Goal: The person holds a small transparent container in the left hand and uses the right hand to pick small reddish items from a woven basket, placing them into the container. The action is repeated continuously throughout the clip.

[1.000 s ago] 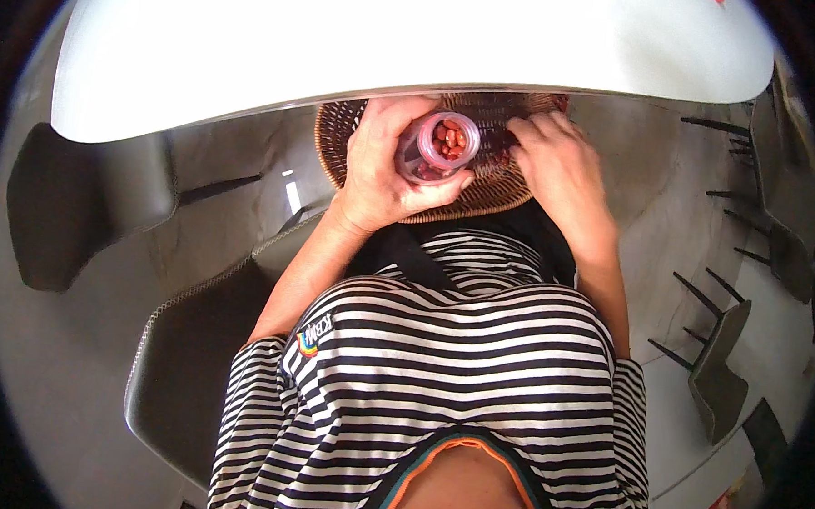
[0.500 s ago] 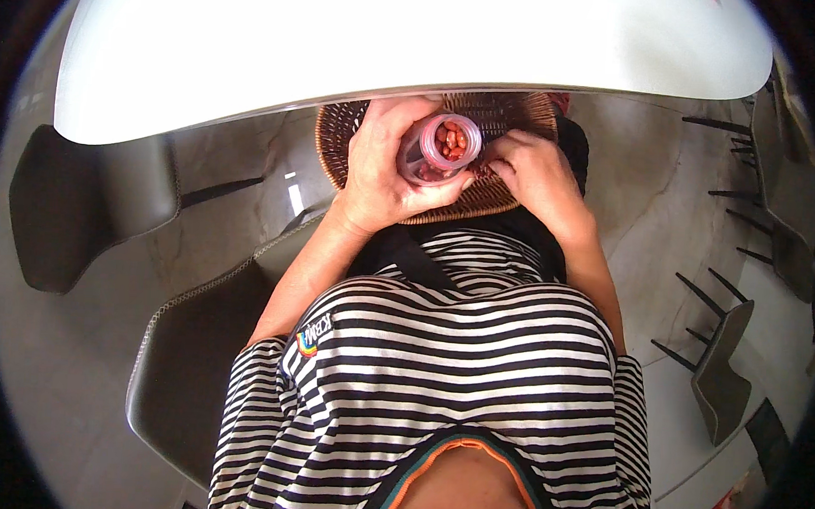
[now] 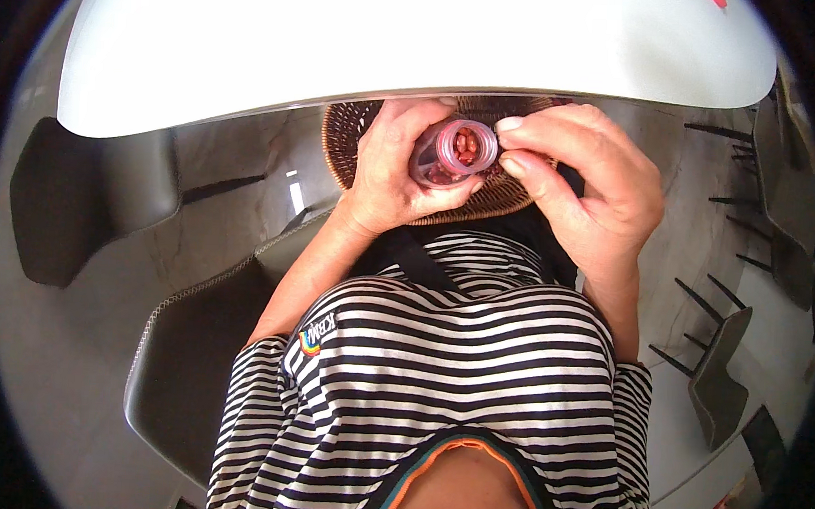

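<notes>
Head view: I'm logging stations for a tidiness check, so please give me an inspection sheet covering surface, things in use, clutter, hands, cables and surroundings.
Surface: smooth white table with rounded corners, brightly lit.
Things in use: clear round-mouthed jar, uncapped, holding reddish-brown oval nuts; brown woven basket below it, contents mostly hidden.
Clutter: small red object at the table's far right, too cut off to identify.
Hands: left hand grips the jar; right hand is at the jar's mouth, thumb and forefinger apart.
Cables: nothing seen.
Surroundings: grey chairs with thin black legs left and right; grey marbled floor.
</notes>
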A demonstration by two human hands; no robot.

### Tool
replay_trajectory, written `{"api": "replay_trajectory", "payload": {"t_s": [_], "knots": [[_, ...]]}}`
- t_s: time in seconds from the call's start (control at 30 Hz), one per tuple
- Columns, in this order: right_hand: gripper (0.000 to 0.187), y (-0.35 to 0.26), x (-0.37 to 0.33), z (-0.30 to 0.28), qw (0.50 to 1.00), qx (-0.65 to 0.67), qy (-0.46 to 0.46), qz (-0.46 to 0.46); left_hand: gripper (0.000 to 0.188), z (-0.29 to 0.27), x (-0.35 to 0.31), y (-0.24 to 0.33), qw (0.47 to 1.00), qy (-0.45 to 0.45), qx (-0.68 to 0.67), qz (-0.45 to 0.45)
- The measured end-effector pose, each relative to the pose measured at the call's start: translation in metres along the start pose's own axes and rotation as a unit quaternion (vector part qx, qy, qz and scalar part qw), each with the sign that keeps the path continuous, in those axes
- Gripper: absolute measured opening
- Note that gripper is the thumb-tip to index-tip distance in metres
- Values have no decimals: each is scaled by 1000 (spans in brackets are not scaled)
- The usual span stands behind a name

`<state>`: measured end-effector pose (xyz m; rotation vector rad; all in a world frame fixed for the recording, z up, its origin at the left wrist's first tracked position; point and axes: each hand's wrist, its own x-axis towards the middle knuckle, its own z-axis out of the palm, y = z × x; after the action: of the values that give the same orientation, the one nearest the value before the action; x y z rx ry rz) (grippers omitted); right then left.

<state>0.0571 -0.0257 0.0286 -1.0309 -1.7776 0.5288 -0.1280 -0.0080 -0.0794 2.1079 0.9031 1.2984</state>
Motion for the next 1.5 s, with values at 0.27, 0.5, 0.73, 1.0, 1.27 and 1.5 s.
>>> {"api": "replay_trajectory", "payload": {"t_s": [0.27, 0.5, 0.73, 1.0, 1.27, 1.5], "knots": [[21, 9, 0, 23, 998, 30, 14, -52, 72, -3, 0, 1, 1000, 12, 25, 8], [11, 48, -30, 10, 990, -133, 23, 50, 73, -5, -4, -4, 1000, 20, 6, 8], [24, 134, -87, 41, 923, -335, -189, 28, 71, -4, -1, -2, 1000, 12, 6, 15], [12, 116, -101, 38, 917, -268, -288, 71, 72, -5, -3, -4, 1000, 12, 3, 14], [12, 87, -67, 17, 966, -141, -177, 125, 72, -6, -2, -5, 1000, 20, 8, 20], [19, 0, 2, -1, 998, -53, -35, -30, 71, -6, -4, -1, 1000, 4, 19, 2]]}}
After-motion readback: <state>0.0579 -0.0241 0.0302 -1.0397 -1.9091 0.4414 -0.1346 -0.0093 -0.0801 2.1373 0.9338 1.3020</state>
